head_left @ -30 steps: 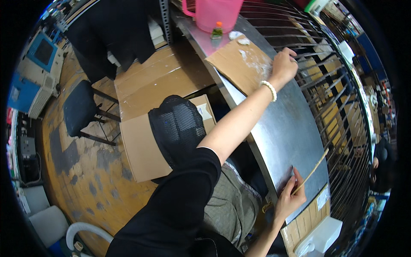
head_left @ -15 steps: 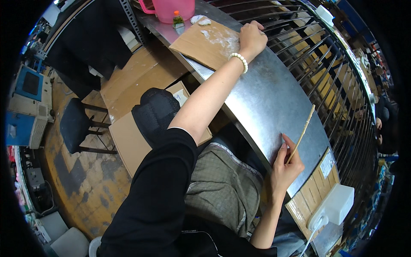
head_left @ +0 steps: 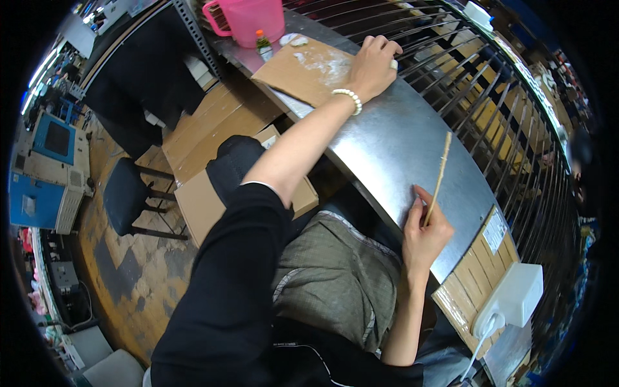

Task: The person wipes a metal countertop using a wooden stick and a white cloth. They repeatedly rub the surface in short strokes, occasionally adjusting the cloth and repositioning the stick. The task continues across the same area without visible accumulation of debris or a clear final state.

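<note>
Dozens of dark metal rods [head_left: 493,142] form a rack along the far side of the steel worktop [head_left: 387,168] beside me. On that worktop lie a flat cardboard sheet [head_left: 290,74], smeared with white residue [head_left: 325,64], and, nearer my right arm, a slatted brown board [head_left: 461,306]. A translucent pink pitcher [head_left: 255,22] stands beyond the sheet; a white plastic box [head_left: 523,293] with a cord sits by the board. My left hand [head_left: 374,68] arches palm-down at the sheet's right end, next to the rods, its fingers bent; what lies under them is hidden, so I cannot tell whether they grip anything. My right hand [head_left: 425,238] pinches the lower end of a thin tan stick [head_left: 439,177] between thumb and fingers. Its long axis runs away from me, leaning slightly right, over the worktop; my left hand lies beyond its free tip and to the left, well apart. Smaller are the orange-capped bottle [head_left: 264,46] near the pitcher, my pale bead bracelet [head_left: 349,98] and, last, my ring [head_left: 394,64].
</note>
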A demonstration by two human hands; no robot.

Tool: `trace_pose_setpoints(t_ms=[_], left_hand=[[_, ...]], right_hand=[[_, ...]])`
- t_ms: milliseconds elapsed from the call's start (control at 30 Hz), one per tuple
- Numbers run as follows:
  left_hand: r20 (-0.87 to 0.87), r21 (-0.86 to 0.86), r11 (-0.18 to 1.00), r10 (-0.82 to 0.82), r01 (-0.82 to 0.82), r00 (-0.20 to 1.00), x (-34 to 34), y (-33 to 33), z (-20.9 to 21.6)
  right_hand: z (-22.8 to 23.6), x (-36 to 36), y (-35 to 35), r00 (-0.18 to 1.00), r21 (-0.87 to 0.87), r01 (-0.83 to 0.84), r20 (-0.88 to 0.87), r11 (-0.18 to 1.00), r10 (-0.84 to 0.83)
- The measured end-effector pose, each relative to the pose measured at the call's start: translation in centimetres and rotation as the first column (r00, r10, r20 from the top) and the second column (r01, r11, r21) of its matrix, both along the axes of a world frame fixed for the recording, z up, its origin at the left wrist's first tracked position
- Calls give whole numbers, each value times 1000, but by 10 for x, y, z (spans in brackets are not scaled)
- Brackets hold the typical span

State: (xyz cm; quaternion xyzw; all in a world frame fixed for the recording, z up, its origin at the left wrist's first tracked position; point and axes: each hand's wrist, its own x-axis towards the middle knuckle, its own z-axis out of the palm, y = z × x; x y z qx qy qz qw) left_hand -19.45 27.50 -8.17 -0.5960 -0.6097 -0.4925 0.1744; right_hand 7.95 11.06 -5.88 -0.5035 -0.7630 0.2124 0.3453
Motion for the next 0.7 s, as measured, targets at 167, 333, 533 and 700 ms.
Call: trace_pose_setpoints(t_ms=[167,333,533,700], left_hand=[[-66,5,984,-178,179,982,17,-42,34],[-53,-229,959,160,-168,986,23,-135,32],[-192,-463,788,358,-406,914,41,-193,-11],[-109,-480,797,359,-365,927,63,-221,4]], right_hand=[[-1,5,4,1000,25,-23,14,999,23],[-4,6,5,990,-23,49,-133,999,-51],[-3,11,1,985,-81,6,-174,997,-20],[-2,7,10,968,-207,58,-229,977,-106]])
